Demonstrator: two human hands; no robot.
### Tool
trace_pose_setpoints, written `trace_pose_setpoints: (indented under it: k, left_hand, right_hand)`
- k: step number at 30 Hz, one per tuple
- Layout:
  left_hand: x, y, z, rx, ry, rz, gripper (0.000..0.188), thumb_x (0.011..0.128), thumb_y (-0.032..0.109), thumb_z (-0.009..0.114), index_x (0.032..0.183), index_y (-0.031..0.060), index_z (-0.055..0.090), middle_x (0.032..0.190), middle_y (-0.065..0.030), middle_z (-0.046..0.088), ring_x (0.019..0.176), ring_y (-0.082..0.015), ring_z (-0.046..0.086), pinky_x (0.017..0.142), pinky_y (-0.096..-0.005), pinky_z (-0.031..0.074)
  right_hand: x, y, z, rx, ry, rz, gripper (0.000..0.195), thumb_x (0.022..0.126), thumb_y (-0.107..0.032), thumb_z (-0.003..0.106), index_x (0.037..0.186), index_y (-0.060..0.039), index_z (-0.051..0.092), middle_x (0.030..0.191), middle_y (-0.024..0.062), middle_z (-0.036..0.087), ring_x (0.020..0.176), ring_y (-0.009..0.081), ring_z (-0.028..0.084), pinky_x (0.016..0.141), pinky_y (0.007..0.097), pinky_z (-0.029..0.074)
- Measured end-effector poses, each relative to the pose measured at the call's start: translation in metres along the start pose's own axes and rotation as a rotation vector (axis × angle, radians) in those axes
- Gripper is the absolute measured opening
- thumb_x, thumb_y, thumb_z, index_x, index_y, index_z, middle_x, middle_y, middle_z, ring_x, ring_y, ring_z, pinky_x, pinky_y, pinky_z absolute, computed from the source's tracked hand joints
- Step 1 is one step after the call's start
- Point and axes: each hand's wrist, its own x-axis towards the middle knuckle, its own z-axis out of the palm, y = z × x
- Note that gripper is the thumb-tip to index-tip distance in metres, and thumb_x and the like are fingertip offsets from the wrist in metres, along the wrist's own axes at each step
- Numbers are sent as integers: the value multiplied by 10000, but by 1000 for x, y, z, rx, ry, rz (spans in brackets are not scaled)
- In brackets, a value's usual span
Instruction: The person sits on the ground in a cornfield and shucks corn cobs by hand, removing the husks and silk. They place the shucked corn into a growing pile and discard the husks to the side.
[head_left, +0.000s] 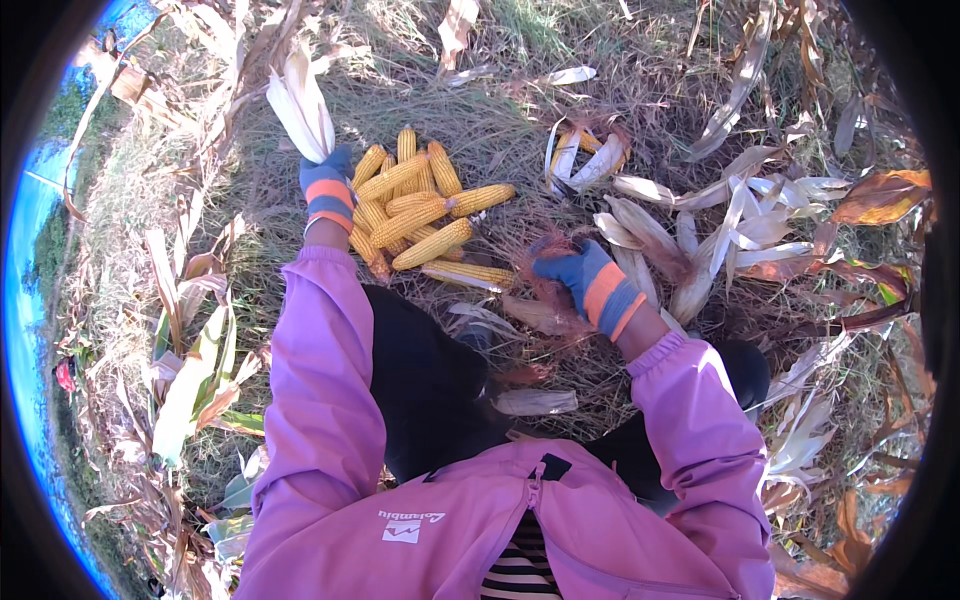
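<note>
My left hand (327, 180), in a blue and orange knit glove, grips the base of a pale dry corn husk (304, 109) that points up and away. Whether a cob is inside cannot be told. Just right of that hand lies a pile of husked yellow corn cobs (420, 195) on dry grass. My right hand (581, 277), gloved alike, is beside the pile's lower right, its fingers curled at reddish-brown corn silk (551, 251). Partly husked corn (587, 157) rests farther up on the right.
Loose husks (712, 232) are heaped right of my right hand. Dry corn plants with leaves stand at the left (195, 367) and right (881, 199). A loose husk (536, 402) lies between my legs. Something red (66, 373) shows at the far left edge.
</note>
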Motion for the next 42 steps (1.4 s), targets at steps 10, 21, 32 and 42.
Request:
trace_pose_setpoints:
  k: [10, 21, 32, 42]
  left_hand:
    - [-126, 34, 102, 144, -1004, -195, 457, 729, 165, 709, 1130, 20, 544, 933, -30, 596, 792, -110, 559, 686, -265, 457]
    - [-180, 5, 137, 516, -1091, 189, 774, 537, 292, 793, 1169, -22, 476, 1040, -148, 598, 923, -207, 565, 835, -342, 451]
    - [-113, 28, 100, 113, -810, -240, 502, 677, 21, 682, 1148, -7, 510, 955, -68, 618, 825, -123, 564, 710, -267, 476]
    - [-96, 46, 60, 179, -849, -208, 498, 695, 30, 676, 1159, -14, 500, 991, -54, 604, 852, -111, 554, 751, -262, 464]
  right_hand:
    - [8, -21, 0, 667, -106, -148, 356, 805, -276, 666, 1097, -120, 536, 976, 23, 607, 821, 161, 600, 754, 324, 515]
    - [2, -27, 6, 644, -147, -173, 573, 833, -523, 530, 1247, -133, 463, 1198, 49, 536, 1053, 239, 539, 856, 435, 472]
    - [-4, -34, -4, 572, -166, -167, 500, 791, -476, 621, 1161, -161, 502, 1050, 76, 567, 926, 257, 579, 748, 468, 494]
    - [4, -32, 8, 528, -241, -185, 503, 829, -474, 571, 1214, -170, 460, 1054, 42, 550, 928, 242, 573, 743, 446, 504]
